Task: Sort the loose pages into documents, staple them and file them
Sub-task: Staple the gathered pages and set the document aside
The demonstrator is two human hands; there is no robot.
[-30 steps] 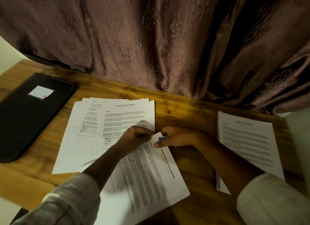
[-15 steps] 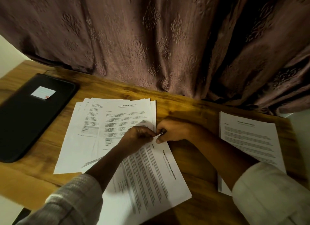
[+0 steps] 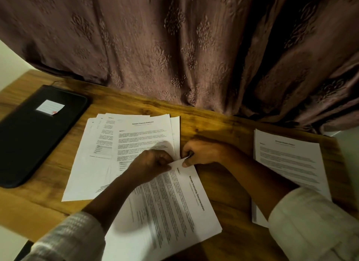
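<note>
While the internship document [image 3: 174, 202] lies askew on the desk [image 3: 213, 128], the left hand [image 3: 153, 161] pinches its far corner, fingers curled. Right hand [image 3: 202, 153]: grips the same corner, thumb on top. Anything inside its curled fingers: indistinct. Body print: blurred.

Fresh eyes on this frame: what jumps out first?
Both hands meet mid-table: the left hand and right hand grip the top corner of the internship document, which lies tilted at the near edge. A fanned financial pile lies beyond the left hand, another stack at far right, and a black folder at far left. A brown curtain fills the upper half.
</note>
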